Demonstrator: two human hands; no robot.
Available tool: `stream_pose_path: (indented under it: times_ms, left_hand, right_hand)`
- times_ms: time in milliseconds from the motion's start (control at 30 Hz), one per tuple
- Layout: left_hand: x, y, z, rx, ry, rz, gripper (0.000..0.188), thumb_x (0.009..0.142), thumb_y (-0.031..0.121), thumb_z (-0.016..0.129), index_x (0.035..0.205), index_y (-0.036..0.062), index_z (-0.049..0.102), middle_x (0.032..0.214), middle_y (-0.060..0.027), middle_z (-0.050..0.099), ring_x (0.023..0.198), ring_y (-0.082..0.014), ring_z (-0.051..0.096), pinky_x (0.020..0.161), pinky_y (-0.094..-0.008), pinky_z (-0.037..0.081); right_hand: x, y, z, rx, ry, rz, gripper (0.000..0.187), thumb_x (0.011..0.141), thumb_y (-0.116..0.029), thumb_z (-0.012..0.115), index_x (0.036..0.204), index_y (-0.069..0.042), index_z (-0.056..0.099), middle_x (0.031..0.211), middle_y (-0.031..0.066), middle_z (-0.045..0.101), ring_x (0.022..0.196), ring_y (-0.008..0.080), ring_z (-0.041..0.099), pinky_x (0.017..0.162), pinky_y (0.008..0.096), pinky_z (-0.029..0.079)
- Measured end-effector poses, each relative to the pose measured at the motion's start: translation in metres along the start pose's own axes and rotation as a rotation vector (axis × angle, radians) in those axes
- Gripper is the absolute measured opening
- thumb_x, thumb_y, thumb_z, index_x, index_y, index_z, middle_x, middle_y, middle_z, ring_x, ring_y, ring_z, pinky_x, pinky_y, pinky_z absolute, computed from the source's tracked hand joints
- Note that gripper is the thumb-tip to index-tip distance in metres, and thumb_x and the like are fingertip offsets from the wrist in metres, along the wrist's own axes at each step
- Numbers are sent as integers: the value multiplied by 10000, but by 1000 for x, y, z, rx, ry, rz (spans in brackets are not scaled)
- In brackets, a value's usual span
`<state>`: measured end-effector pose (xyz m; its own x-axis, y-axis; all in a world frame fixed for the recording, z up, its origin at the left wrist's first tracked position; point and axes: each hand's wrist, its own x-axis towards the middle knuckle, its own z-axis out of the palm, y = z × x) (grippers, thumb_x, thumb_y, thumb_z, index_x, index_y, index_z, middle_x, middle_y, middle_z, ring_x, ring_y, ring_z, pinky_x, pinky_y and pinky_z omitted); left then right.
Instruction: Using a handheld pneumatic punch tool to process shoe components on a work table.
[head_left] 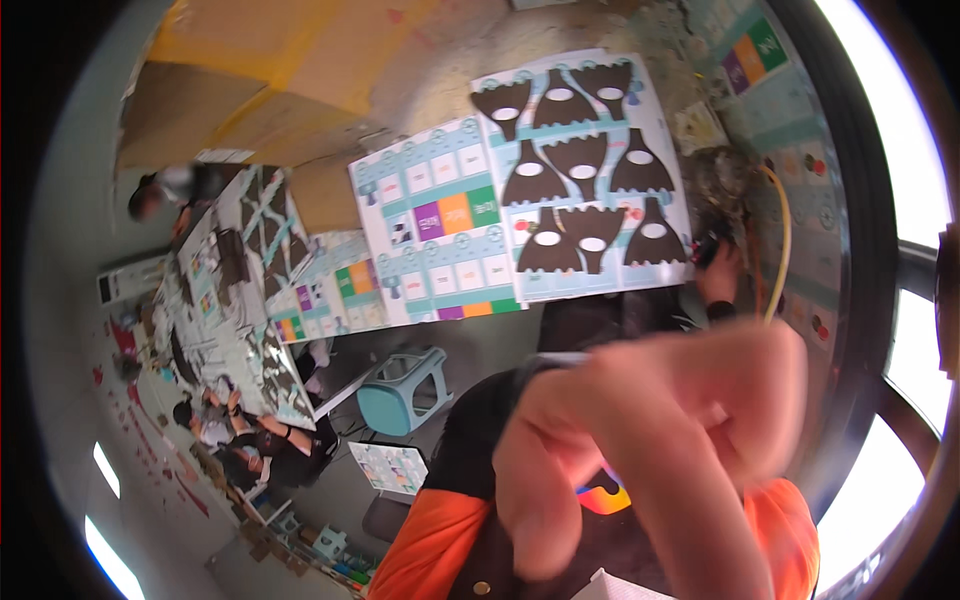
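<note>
Very close and slightly blurred, my left hand [650, 430] fills the lower middle. Its thumb and one long finger point downward, apart from each other, while other fingers curl; nothing shows between them. The long finger's tip is cut off by the lower edge. Farther off, at the right edge of the printed sheets, my right hand [722, 278] is closed around a small black object [706, 246], whose kind I cannot make out. A black band circles that wrist. Beside it lies a white and teal printed sheet [505, 240] bearing several dark brown, flared cut-out shapes [575, 165] with white ovals.
A second printed sheet [430, 185] with coloured blocks lies left of the first. Large brown cardboard [250, 60] stands behind. A yellow cable [783, 240] runs at right near the window frame. Below the table is a blue-grey stool [392, 402]. Other people [262, 445] work at left.
</note>
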<state>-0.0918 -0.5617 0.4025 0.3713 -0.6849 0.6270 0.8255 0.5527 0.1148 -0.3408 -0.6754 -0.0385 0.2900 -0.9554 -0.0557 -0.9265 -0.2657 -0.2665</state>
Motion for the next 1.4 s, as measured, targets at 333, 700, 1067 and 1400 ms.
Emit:
stream_pose_path:
  times_ms: [333, 700, 1067, 1400]
  left_hand:
    - [-3, 1, 19, 122, -203, 17, 651, 934, 615, 591, 1022, -12, 742, 936, -71, 525, 761, -153, 476, 644, -260, 355]
    - [0, -12, 1, -129, -238, 127, 559, 929, 506, 613, 1025, -41, 677, 982, -89, 564, 776, -154, 507, 665, -237, 382]
    - [-257, 29, -226, 1815, -26, -749, 172, 799, 35, 604, 953, -15, 662, 974, -250, 617, 967, -451, 602, 867, -553, 489]
    - [-318, 1, -230, 2059, -390, -962, 264, 863, 107, 595, 1115, 39, 637, 1116, -126, 583, 1111, -325, 565, 937, -436, 497]
  right_hand:
    - [-8, -18, -12, 29, -32, 1, 784, 776, -154, 760, 1468, -63, 405, 1391, 260, 450, 1275, 517, 441, 1077, 583, 402]
    - [0, 23, -16, -59, -38, 89, 608, 903, -309, 699, 1369, 5, 468, 1284, 290, 532, 1217, 489, 511, 1053, 561, 421]
    - [-30, -28, -112, 940, -419, 267, 170, 843, -111, 622, 1008, -73, 614, 830, -13, 579, 715, 121, 561, 662, 296, 466]
    - [-32, -54, -117, 989, -386, 162, 255, 744, 15, 535, 989, -18, 598, 770, 34, 575, 617, 148, 561, 534, 310, 434]
